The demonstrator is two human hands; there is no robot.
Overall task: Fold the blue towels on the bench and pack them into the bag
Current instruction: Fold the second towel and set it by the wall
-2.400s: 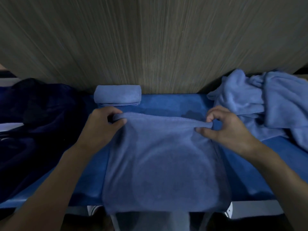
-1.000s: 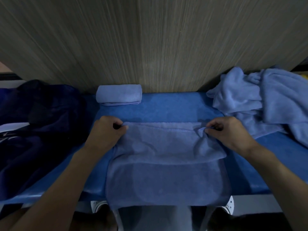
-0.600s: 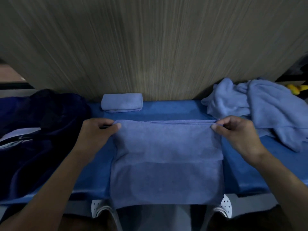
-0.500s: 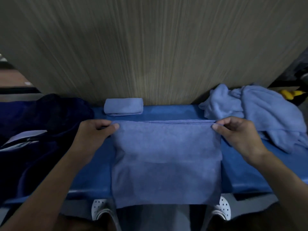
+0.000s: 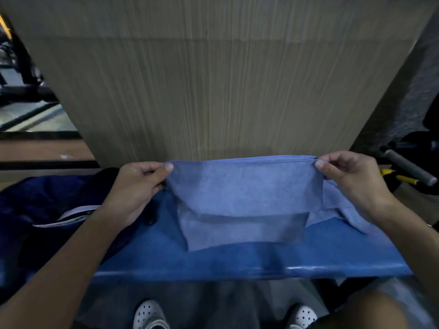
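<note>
**Towel comes up off the counter, doubled, held by its top corners**

The left hand (image 5: 133, 188) pinches the upper left corner of the blue towel (image 5: 244, 193), thumb on the near face and fingers curled behind. The right hand (image 5: 354, 184) holds the upper right corner the same way. The hands are well apart, and the top hem runs nearly straight between them.

Change: half a second ago the towel lay on the counter (image 5: 237, 260) with its near part draped over the front edge. Now it hangs in the air before the wooden panel (image 5: 213, 91), a shorter layer in front of a longer one. Whether the bottom edge touches the counter, I cannot tell.

The small folded towel seen earlier at the back is out of sight, probably behind the raised cloth. The loose towels (image 5: 342, 210) show behind the right hand. The dark bag (image 5: 47, 210) lies at the left.

Judgement: the fold is under way and this towel is not yet packed.
</note>
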